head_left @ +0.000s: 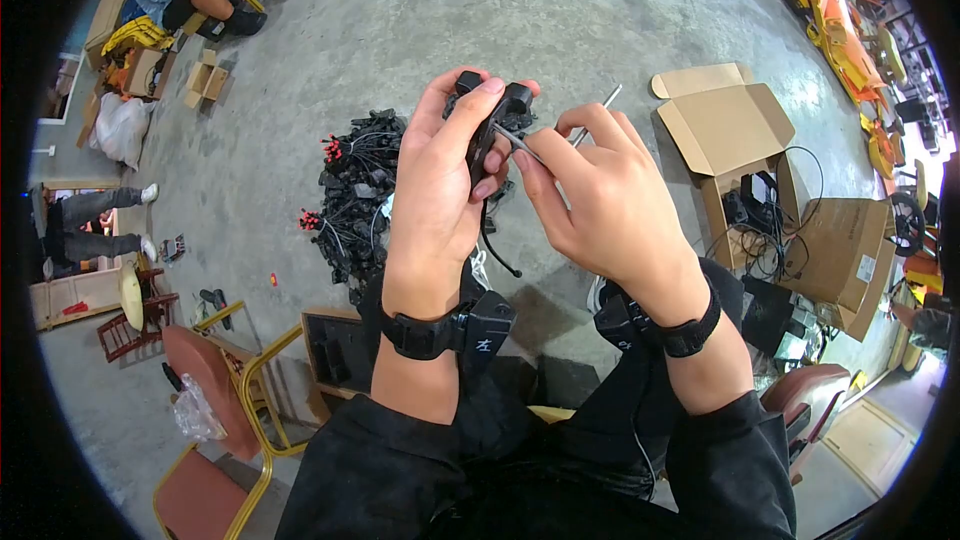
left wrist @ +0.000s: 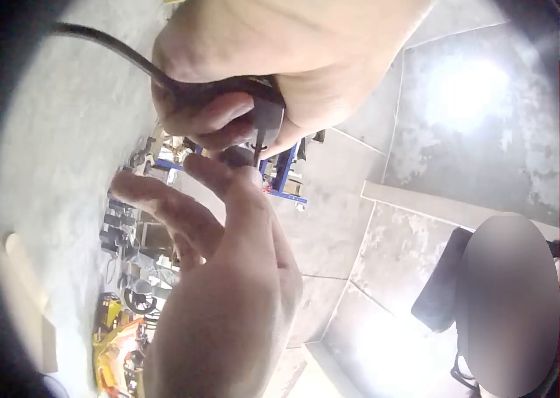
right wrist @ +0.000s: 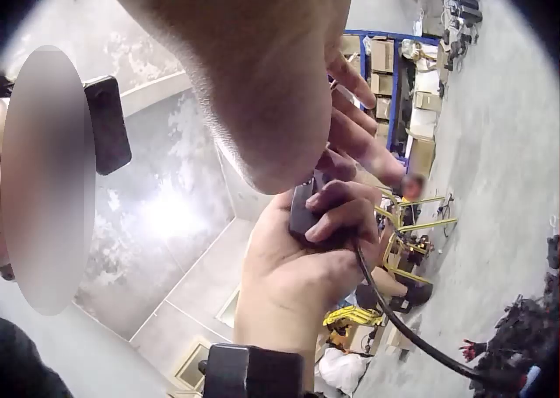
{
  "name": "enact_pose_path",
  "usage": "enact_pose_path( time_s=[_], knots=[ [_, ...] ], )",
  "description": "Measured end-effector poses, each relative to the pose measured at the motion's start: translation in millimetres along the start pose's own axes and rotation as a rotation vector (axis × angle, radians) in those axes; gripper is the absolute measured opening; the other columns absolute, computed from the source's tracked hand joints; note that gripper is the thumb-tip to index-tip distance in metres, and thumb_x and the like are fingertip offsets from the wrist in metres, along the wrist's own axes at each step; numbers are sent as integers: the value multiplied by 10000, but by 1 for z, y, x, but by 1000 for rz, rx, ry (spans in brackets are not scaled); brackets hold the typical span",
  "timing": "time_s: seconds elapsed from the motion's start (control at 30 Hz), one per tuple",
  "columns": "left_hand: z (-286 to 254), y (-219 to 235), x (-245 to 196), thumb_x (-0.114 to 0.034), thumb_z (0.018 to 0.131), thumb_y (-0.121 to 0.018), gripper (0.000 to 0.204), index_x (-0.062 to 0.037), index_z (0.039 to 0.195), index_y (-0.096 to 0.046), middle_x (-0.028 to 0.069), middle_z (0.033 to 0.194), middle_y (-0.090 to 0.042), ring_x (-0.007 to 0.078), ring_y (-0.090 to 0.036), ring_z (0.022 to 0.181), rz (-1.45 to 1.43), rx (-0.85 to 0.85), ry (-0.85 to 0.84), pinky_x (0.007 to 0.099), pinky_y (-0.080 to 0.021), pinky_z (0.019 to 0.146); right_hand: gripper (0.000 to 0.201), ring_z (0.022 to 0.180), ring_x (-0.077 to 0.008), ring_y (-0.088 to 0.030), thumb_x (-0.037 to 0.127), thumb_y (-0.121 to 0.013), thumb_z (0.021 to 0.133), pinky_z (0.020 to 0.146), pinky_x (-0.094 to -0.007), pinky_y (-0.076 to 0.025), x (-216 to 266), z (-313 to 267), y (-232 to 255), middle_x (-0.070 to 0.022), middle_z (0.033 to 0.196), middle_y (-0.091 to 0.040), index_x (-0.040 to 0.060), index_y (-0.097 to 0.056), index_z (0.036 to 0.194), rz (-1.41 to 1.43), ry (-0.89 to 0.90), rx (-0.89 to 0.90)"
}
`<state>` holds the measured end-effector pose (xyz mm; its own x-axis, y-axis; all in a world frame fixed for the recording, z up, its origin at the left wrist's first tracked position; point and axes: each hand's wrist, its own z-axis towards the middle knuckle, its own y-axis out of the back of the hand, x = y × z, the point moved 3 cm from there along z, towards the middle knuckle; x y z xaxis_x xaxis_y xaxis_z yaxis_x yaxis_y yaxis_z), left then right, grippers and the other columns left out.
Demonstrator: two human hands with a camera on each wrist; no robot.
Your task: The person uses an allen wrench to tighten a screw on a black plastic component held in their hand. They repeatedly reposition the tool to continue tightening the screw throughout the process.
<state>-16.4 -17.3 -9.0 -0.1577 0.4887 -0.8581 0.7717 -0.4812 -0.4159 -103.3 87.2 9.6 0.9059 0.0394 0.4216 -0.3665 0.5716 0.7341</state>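
While the left hand (head_left: 440, 175) grips a black part (head_left: 490, 120), the right hand (head_left: 600, 200) pinches a thin tool (head_left: 560, 145) against it.

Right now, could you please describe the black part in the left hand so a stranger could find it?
Above the grey floor, beside the black parts pile, the left hand grips a black part. Unlike those, it is raised, with a thin metal tool at it.

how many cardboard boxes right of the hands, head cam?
2: an open box with cables inside, beside the right hand, and a closed box further right. Others may be hidden.
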Motion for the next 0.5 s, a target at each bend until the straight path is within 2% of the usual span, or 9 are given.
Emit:
enact_pose_path(
  time_s=[0.13,0.2,0.23,0.3,0.33,0.4,0.5],
  knots=[
    [0,2,0,-211,928,-571,192,-118,1094,-545,126,1045,-682,33,-478,560,-34,11,9,176,-342,436,98,738,-289,-599,155,-621,869,648,-409,-487,0,-1,-4,-83,580,-569,65,-615,831,205,-123,-35],
    [1,3,0,-210,930,-566,190,-117,1094,-542,130,1056,-679,35,-480,562,-74,17,12,177,-341,435,116,690,-313,-597,161,-610,882,601,-429,-488,-2,-2,-4,-124,615,-577,53,-610,841,569,-540,247],
    [2,3,1,-207,932,-561,187,-116,1093,-541,133,1062,-676,36,-482,563,-90,20,11,178,-340,432,116,690,-313,-597,161,-610,882,601,-429,-488,-3,-3,-5,-124,615,-577,53,-610,841,569,-539,247],
    [1,3,0,-203,933,-557,183,-115,1092,-539,136,1068,-674,37,-484,565,-106,23,9,179,-339,429,120,670,-327,-591,159,-600,893,592,-437,-489,-3,-2,-4,-140,638,-584,45,-609,856,391,-375,157],
    [0,3,0,-209,931,-560,184,-117,1089,-539,132,1065,-675,39,-484,562,-101,26,14,179,-339,428,120,670,-327,-591,159,-600,893,592,-437,-489,-3,-3,-5,-140,638,-584,45,-609,856,391,-375,157],
    [0,2,0,-214,929,-563,185,-119,1086,-539,127,1061,-676,41,-484,560,-97,29,17,178,-338,426,112,675,-315,-590,152,-603,885,601,-430,-487,-2,-2,-4,-120,632,-587,46,-611,847,355,-260,66],
    [0,2,0,-229,922,-573,204,-123,1093,-541,116,1052,-681,42,-485,555,-83,24,37,173,-333,422,104,676,-303,-585,144,-607,877,610,-423,-485,-2,-3,-6,-104,626,-588,48,-613,839,290,-225,29]
  ],
)
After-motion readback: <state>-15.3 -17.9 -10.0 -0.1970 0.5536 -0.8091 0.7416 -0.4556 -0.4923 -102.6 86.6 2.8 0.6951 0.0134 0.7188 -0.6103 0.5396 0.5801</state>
